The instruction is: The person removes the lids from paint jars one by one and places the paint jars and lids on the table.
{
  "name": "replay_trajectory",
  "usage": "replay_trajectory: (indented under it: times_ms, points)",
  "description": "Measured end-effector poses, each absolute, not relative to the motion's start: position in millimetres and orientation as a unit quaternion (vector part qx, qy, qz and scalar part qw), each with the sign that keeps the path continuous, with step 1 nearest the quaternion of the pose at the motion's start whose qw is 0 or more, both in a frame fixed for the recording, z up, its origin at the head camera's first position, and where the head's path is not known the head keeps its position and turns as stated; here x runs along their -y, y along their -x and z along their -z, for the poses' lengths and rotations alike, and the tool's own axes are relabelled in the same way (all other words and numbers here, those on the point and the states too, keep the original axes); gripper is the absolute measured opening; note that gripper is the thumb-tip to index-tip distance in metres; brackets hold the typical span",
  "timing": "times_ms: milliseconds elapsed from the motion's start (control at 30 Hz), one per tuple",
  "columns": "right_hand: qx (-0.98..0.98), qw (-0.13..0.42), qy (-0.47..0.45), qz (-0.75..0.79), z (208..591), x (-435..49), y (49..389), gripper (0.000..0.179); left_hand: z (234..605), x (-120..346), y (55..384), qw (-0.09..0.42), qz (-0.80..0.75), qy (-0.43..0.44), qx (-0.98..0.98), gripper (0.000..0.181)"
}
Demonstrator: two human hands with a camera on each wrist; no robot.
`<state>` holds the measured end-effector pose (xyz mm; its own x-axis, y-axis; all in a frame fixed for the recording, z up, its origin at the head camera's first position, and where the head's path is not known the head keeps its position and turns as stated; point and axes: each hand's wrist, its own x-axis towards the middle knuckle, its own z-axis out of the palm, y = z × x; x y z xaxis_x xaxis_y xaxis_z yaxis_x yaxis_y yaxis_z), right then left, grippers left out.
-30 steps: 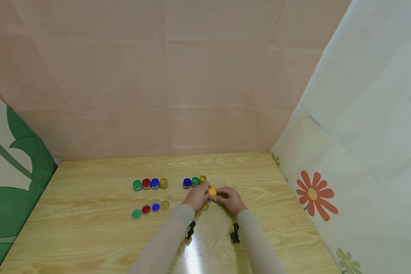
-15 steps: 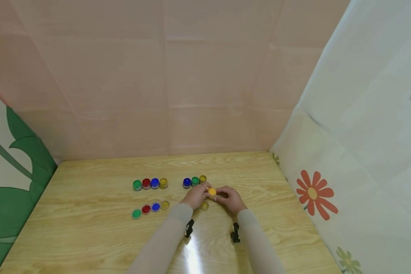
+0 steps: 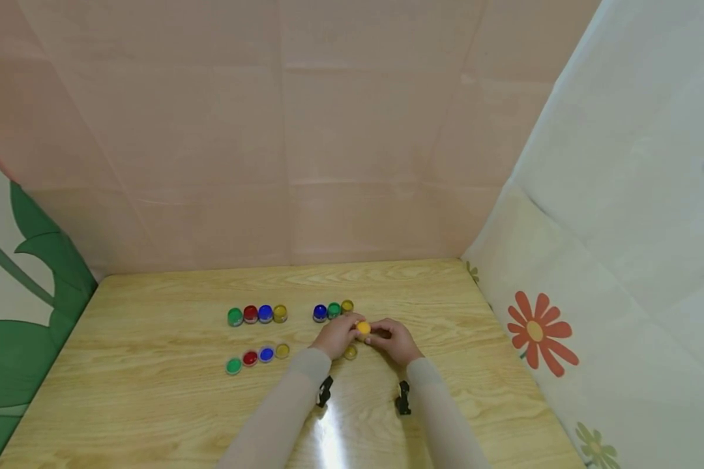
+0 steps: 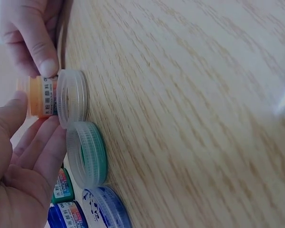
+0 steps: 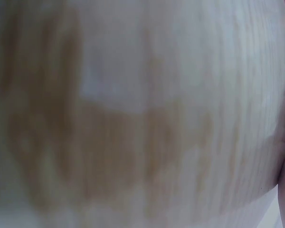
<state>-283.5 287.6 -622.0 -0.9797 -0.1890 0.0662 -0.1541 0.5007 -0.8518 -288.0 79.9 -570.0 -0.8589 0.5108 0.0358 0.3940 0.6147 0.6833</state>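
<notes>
In the head view, a small orange paint jar [image 3: 363, 328] is between the two hands, right of centre on the wooden table. The left hand [image 3: 336, 335] holds it from the left; its thumb is at the jar's top end and its fingers lie along the side in the left wrist view. From the other side, the right hand [image 3: 394, 341] pinches the jar with thumb and fingers. A clear round lid [image 4: 72, 97] overlaps the jar's base end in the left wrist view, beside a green lid [image 4: 88, 154] and a blue lid [image 4: 111, 209]. The right wrist view shows mostly blurred table.
Behind the left hand stand a blue jar [image 3: 320, 314], a green jar [image 3: 334, 311] and a yellow jar [image 3: 347, 306]. Further left is a row of jars [image 3: 265, 314] with a row of lids [image 3: 266, 354] in front. A pale curtain [image 3: 540, 273] borders the right edge.
Almost nothing moves: the left forearm shifts very slightly to the left, and both hands stay at the orange paint jar.
</notes>
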Motion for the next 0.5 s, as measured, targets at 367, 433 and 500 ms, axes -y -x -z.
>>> replay_trajectory:
  times_ms: [367, 433, 500]
  points:
    - [-0.868, 0.017, 0.110, 0.484, 621.5, -287.4, 282.5, 0.028, 575.4, -78.8, 291.0, 0.104, -0.394, -0.225, -0.885, 0.037]
    - [-0.868, 0.021, 0.108, 0.484, 620.7, -287.1, 282.0, 0.030, 574.7, -76.6, 291.7, 0.104, -0.399, -0.234, -0.881, 0.042]
    - [-0.868, 0.024, 0.105, 0.486, 619.9, -286.7, 281.7, 0.031, 572.7, -75.0, 293.2, 0.101, -0.397, -0.245, -0.879, 0.043]
